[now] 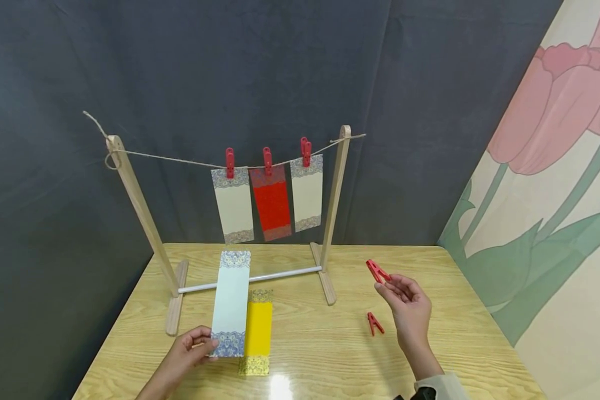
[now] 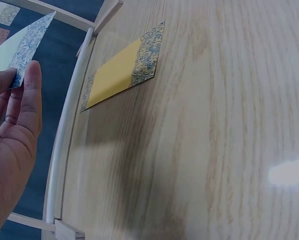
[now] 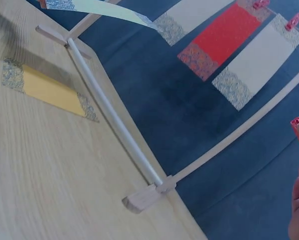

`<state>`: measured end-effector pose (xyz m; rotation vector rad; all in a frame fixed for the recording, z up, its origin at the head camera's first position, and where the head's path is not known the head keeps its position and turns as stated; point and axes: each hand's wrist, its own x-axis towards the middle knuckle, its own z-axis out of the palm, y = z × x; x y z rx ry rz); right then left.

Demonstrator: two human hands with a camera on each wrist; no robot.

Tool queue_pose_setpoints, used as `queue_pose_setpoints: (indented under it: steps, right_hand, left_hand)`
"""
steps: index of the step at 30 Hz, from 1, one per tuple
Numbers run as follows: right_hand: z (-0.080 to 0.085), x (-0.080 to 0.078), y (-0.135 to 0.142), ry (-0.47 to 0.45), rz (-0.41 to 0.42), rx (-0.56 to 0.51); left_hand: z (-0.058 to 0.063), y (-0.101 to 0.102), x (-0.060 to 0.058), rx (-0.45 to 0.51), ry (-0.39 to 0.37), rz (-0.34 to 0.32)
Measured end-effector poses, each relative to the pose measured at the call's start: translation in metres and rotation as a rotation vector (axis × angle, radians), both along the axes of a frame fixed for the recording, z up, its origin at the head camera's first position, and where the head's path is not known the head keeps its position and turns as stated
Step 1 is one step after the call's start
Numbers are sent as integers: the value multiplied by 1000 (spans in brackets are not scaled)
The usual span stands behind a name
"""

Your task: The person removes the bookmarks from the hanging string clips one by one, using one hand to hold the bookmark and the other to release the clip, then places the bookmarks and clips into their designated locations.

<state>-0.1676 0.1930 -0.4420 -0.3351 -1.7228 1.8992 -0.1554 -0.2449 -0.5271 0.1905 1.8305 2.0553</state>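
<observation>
My left hand (image 1: 186, 355) pinches the lower left corner of a pale blue paper card (image 1: 231, 300) with blue lace-pattern ends, held up off the table. Below and partly behind it, a yellow card (image 1: 258, 330) lies on the wood, also seen whole in the left wrist view. Between thumb and fingers of my right hand (image 1: 407, 305) is a red clothespin (image 1: 378, 271), raised above the table. Another red clothespin (image 1: 375, 324) lies on the table beside that hand. Three cards hang from a string (image 1: 175, 159): a cream card (image 1: 234, 208), a red card (image 1: 272, 205) and another cream card (image 1: 307, 194), each under a red clothespin.
A wooden stand with a left post (image 1: 142, 214), a right post (image 1: 335, 200) and a white crossbar (image 1: 285, 274) carries the string. Its feet rest on the wooden table (image 1: 325, 355). Behind hangs a dark curtain (image 1: 230, 72); a tulip-painted wall (image 1: 550, 183) rises on the right.
</observation>
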Motion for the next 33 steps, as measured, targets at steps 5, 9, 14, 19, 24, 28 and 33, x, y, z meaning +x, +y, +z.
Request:
queue_pose_setpoints:
  steps: [5,9,14,19,24,28,33]
  right_hand:
    - [-10,2,8,-20,-37,-21]
    - [-18,4,14,-42,-60,-50]
    - [-25,7,18,-90,-79,-39]
    - [-35,7,21,-122,-106,-16]
    - [-45,6,24,-126,-130,-3]
    - [-52,6,24,-141,-141,-9]
    - [-60,6,26,-172,-150,4]
  left_hand:
    - [-9,4,-1,-24,6,47]
    - [-15,7,0,-17,-7,65]
    - [-22,9,2,2,-50,72]
    - [-28,10,4,-1,-74,80]
    - [-33,8,6,-16,-86,68]
    - [-37,8,7,-13,-93,63]
    - [-38,10,7,3,-97,55]
